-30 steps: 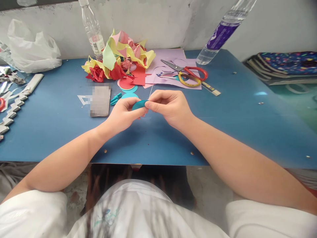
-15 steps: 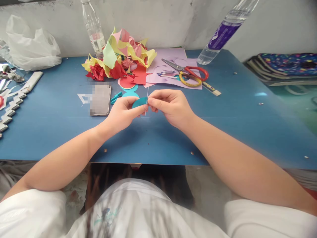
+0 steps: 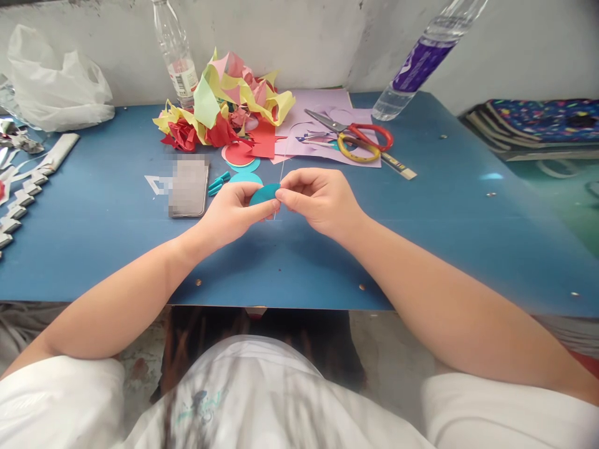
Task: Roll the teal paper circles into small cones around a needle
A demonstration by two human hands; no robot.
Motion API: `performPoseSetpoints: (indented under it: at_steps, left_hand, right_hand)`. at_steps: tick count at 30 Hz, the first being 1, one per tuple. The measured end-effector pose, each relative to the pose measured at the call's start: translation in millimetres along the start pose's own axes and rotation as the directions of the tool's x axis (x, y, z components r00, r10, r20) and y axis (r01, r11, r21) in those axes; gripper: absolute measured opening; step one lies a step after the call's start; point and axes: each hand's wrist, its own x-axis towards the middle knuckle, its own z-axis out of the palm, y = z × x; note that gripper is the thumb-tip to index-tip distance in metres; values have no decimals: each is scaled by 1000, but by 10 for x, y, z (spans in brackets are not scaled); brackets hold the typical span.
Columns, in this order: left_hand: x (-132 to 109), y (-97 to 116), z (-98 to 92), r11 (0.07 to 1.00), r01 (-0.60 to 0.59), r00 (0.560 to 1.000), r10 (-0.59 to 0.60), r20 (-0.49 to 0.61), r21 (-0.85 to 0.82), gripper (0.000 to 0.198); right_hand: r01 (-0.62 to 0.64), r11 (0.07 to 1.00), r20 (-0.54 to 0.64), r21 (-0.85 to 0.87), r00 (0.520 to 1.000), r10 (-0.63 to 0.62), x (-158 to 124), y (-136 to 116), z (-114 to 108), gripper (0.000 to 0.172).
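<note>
My left hand [image 3: 231, 215] pinches a small teal paper disc [image 3: 262, 193] over the blue table [image 3: 93, 249]. My right hand [image 3: 318, 201] meets it at the disc's right edge, fingers closed on a thin white thread or wire [image 3: 283, 171] that runs up from the disc and down below it. Both hands hover just above the tabletop near its middle. More teal pieces [image 3: 219, 183] and teal and red discs [image 3: 239, 156] lie just behind my left hand.
A phone [image 3: 189, 186] lies left of my hands. Behind are a heap of coloured paper scraps [image 3: 229, 100], lilac paper [image 3: 322, 106] with scissors [image 3: 355, 134] and a ruler [image 3: 397, 166], two plastic bottles [image 3: 175, 53], a white bag [image 3: 56, 87] and folded white paper [image 3: 28, 187] at left.
The disc has turned from edge-on to showing its face, then shifted slightly. My right fingers have closed in on its edge along the thread. My arms stay put.
</note>
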Motion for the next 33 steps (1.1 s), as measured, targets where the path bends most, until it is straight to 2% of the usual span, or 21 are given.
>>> performPoseSetpoints:
  at_steps: [6, 11, 21, 33]
  left_hand:
    - [22, -60, 20, 1000, 0, 1000, -1, -14, -26, 31]
    - [23, -40, 29, 998, 6, 1000, -7, -7, -68, 19]
    - [0, -25, 45, 989, 75, 997, -78, -16, -127, 21]
    - [0, -23, 45, 994, 71, 997, -73, -16, -84, 18]
  right_hand:
    - [25, 991, -33, -129, 999, -30, 14, 34, -31, 24]
    - [-23, 997, -18, -77, 1000, 21, 38, 16, -52, 25]
    - [-22, 999, -65, -27, 998, 20, 47, 11, -48, 23]
    - [-58, 998, -48, -36, 997, 56, 19, 15, 7, 20]
